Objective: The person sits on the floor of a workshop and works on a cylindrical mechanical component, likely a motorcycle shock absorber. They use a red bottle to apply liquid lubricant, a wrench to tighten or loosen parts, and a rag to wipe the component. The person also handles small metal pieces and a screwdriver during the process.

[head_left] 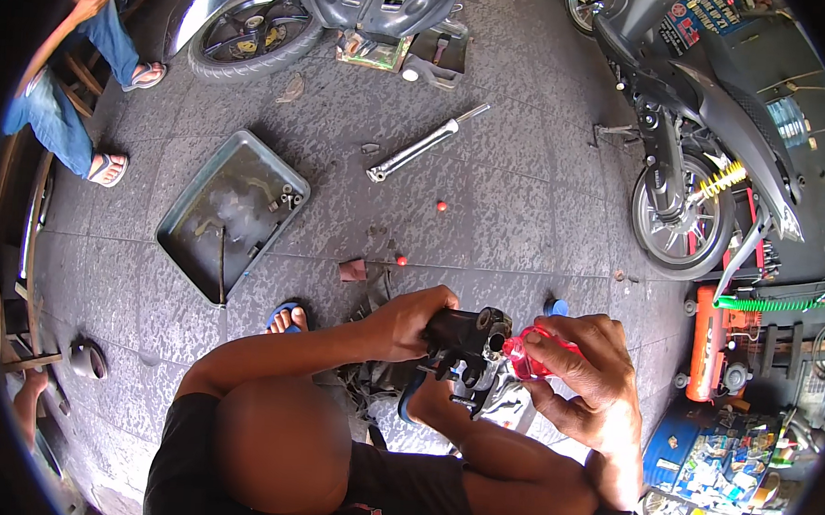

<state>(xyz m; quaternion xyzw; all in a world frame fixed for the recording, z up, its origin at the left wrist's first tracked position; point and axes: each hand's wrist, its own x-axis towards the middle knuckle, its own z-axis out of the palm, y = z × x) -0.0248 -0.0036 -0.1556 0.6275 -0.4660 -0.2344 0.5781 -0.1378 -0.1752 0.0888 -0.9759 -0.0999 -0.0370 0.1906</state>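
My left hand (409,324) is wrapped round a black metal motorcycle part (459,339) with round openings and clamp-like lugs, held above my feet. My right hand (588,374) grips a red see-through plastic bottle (540,354), its narrow end close to an opening of the black part. Whether the two touch, I cannot tell. Below them shows shiny silver metal (509,404), its lower end hidden by my leg. A blue round cap-like thing (555,308) lies on the floor beyond my right hand.
Ahead stand a grey tray (166,245) with small metal parts and a silver fork tube (418,152). Two red balls (442,206) lie nearby. A motorcycle (690,132) stands at right, above an orange tank (706,352) and blue drum (673,444). Another person (55,127) sits at far left.
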